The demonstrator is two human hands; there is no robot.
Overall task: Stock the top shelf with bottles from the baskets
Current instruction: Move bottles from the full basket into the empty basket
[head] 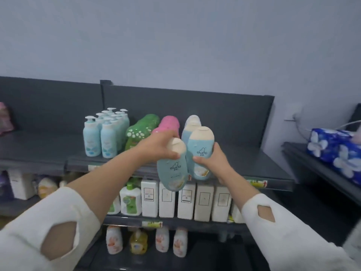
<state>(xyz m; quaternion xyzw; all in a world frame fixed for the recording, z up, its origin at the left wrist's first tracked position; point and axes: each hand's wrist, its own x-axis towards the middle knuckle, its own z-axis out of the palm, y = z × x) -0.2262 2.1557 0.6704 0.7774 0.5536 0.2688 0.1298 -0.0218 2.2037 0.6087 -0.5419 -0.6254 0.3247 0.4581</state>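
Note:
Each of my hands holds a light blue bottle with a cream cap in front of the dark grey top shelf (244, 165). My left hand (156, 147) grips the neck of one blue bottle (172, 171), which hangs below the shelf's front edge. My right hand (213, 163) holds the other blue bottle (201, 153) by its lower body, upright over the shelf edge. Behind it stand more blue bottles (192, 124). A pink row (169, 123), a green row (142, 128) and several pale blue pump bottles (106, 133) stand to the left. No baskets are in view.
The top shelf is bare to the right of the blue bottles up to its end panel (270, 118). White boxes (185, 200) and a green-topped bottle (130, 198) fill the shelf below; orange-patterned bottles (162, 239) lower down. A blue floral pack (336, 149) lies on the right-hand rack.

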